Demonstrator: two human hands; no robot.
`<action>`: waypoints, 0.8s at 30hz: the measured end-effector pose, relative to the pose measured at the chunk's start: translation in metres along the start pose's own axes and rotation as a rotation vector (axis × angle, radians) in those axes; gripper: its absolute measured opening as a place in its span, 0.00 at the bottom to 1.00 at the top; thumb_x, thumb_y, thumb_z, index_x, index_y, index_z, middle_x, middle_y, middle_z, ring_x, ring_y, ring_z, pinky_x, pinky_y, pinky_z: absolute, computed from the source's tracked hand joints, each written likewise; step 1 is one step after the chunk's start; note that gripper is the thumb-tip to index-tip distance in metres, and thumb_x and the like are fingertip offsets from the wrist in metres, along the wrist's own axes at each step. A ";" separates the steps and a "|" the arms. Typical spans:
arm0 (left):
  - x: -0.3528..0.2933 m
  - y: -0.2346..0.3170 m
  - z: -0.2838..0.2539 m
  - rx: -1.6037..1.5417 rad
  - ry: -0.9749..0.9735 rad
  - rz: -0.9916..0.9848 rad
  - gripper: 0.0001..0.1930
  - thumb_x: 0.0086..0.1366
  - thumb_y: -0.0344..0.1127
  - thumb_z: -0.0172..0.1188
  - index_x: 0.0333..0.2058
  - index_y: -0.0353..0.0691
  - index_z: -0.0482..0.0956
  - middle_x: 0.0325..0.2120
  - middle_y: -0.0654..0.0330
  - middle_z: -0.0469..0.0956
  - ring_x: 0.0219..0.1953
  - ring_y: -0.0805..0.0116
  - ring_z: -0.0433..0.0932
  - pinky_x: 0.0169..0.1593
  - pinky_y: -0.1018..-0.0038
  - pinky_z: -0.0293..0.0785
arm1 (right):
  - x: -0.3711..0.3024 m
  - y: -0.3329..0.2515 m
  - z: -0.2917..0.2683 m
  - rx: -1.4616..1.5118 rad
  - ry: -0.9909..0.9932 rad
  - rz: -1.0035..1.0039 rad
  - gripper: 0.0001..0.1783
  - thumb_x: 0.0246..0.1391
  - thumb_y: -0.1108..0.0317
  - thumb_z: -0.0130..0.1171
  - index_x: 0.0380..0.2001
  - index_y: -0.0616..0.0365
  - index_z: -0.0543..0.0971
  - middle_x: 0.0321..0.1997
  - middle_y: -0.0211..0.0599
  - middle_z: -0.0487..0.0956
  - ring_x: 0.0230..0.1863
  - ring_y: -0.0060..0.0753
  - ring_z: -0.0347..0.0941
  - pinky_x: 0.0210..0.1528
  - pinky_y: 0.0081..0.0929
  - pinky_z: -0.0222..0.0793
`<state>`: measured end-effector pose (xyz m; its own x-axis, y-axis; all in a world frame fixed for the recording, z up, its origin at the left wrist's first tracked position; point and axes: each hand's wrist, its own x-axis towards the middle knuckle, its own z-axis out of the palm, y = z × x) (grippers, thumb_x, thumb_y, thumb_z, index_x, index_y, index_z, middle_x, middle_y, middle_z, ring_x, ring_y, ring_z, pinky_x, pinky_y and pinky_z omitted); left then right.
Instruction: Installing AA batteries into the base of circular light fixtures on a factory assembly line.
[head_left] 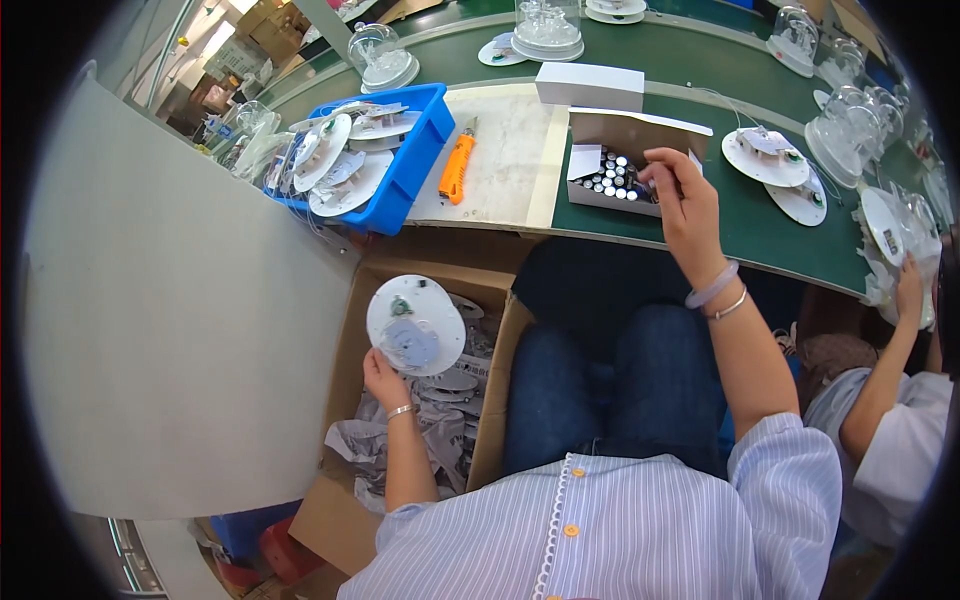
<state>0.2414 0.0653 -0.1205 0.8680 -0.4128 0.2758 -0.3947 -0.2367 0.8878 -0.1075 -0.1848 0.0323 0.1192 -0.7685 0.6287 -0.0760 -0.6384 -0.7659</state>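
Left hand (pixel 383 378): a white round disc (pixel 415 325) is gripped by its lower edge and held over an open cardboard box (pixel 345 400) of similar parts, beside the knee.
Right hand (pixel 680 195): fingertips are pinched inside a small white box of batteries (pixel 610 180) on the green bench (pixel 700 60).
Nearby: an orange utility knife (pixel 456 168) and a blue bin (pixel 420 150) are seen.

The disc (pixel 415 325) looks matt white plastic, the box (pixel 625 150) plain cardboard, the batteries (pixel 610 175) shiny metal-capped, the belt (pixel 700 60) smooth matt green, the bin (pixel 415 170) glossy blue plastic.
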 end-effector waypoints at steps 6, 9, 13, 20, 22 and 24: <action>-0.037 0.059 -0.002 -0.849 -0.093 -0.480 0.15 0.57 0.35 0.47 0.42 0.34 0.68 0.38 0.58 0.72 0.40 0.65 0.71 0.43 0.72 0.68 | -0.083 -0.016 0.037 0.417 -0.334 0.529 0.08 0.54 0.67 0.40 0.30 0.58 0.68 0.15 0.27 0.63 0.15 0.16 0.60 0.16 0.15 0.58; -0.064 0.081 0.012 -0.860 -0.245 -0.576 0.15 0.57 0.36 0.46 0.42 0.35 0.68 0.39 0.58 0.71 0.40 0.65 0.71 0.44 0.69 0.67 | -0.123 -0.024 0.058 0.578 -0.640 0.889 0.16 0.54 0.55 0.42 0.36 0.56 0.67 0.17 0.23 0.60 0.13 0.12 0.55 0.13 0.10 0.53; -0.093 0.099 0.029 -0.798 -0.411 -0.531 0.10 0.58 0.33 0.46 0.37 0.38 0.71 0.33 0.62 0.73 0.33 0.72 0.73 0.35 0.77 0.70 | -0.150 -0.031 0.057 0.772 -0.823 0.894 0.17 0.53 0.53 0.45 0.30 0.57 0.71 0.14 0.22 0.61 0.12 0.13 0.54 0.12 0.10 0.50; -0.095 0.113 0.053 -0.569 -0.587 -0.570 0.09 0.58 0.32 0.46 0.35 0.36 0.71 0.31 0.60 0.74 0.32 0.71 0.74 0.34 0.77 0.71 | -0.137 -0.055 0.022 0.585 -0.477 0.679 0.17 0.55 0.60 0.43 0.35 0.66 0.72 0.25 0.30 0.73 0.25 0.17 0.66 0.27 0.15 0.62; -0.096 0.118 0.060 -0.719 -0.630 -0.564 0.08 0.59 0.34 0.47 0.34 0.39 0.71 0.28 0.63 0.75 0.26 0.76 0.74 0.28 0.79 0.73 | -0.135 -0.050 0.015 0.544 -0.470 0.619 0.18 0.55 0.62 0.43 0.36 0.68 0.71 0.30 0.34 0.75 0.30 0.20 0.67 0.33 0.18 0.63; -0.095 0.131 0.056 -0.753 -0.687 -0.616 0.08 0.59 0.34 0.46 0.35 0.38 0.71 0.28 0.63 0.75 0.27 0.75 0.74 0.28 0.79 0.73 | -0.134 -0.050 0.006 0.513 -0.358 0.575 0.18 0.55 0.61 0.43 0.35 0.68 0.72 0.30 0.34 0.75 0.30 0.21 0.67 0.33 0.18 0.63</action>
<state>0.0906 0.0246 -0.0507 0.4153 -0.8499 -0.3244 0.5081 -0.0791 0.8577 -0.1138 -0.0494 -0.0147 0.5116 -0.8523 0.1086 0.2272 0.0123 -0.9738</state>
